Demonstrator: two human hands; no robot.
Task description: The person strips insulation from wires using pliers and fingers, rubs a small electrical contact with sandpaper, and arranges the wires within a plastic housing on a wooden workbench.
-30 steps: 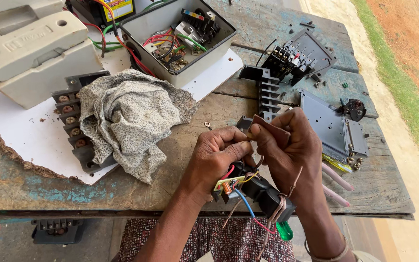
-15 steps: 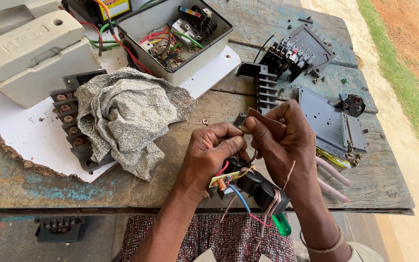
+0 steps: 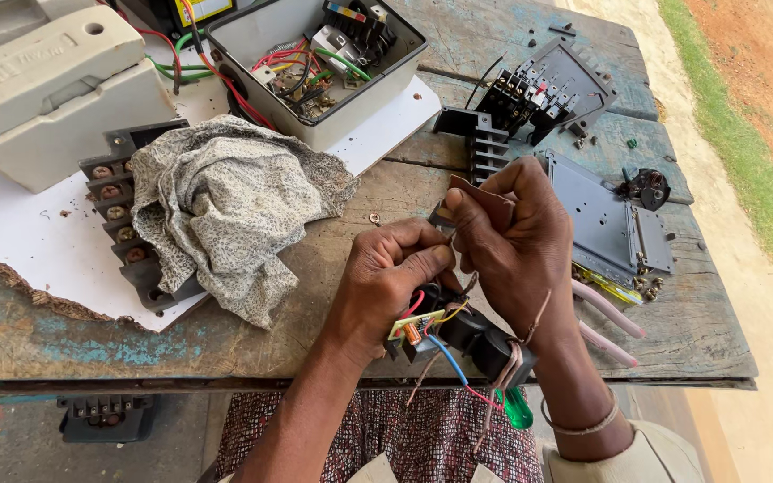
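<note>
My left hand (image 3: pixel 395 273) grips a small black electrical module (image 3: pixel 462 335) with a little circuit board and red, blue and yellow wires at the near table edge. My right hand (image 3: pixel 512 241) pinches a thin wire end and a small brown strip just above the module, its fingers closed and touching the left thumb. Thin brown wire loops around my right wrist. A green-handled tool (image 3: pixel 518 409) pokes out under the right forearm.
A crumpled patterned cloth (image 3: pixel 225 206) lies over a black terminal block (image 3: pixel 123 224) on white sheet. Behind are an open grey box of wiring (image 3: pixel 315 63), a white casing (image 3: pixel 55 89), a black contactor (image 3: pixel 543 89), a grey metal plate (image 3: pixel 606 215) and pink-handled pliers (image 3: pixel 606 322).
Both hands stay together on the module; the right hand has lifted slightly and shifted the wire end. The view has drifted a little.
</note>
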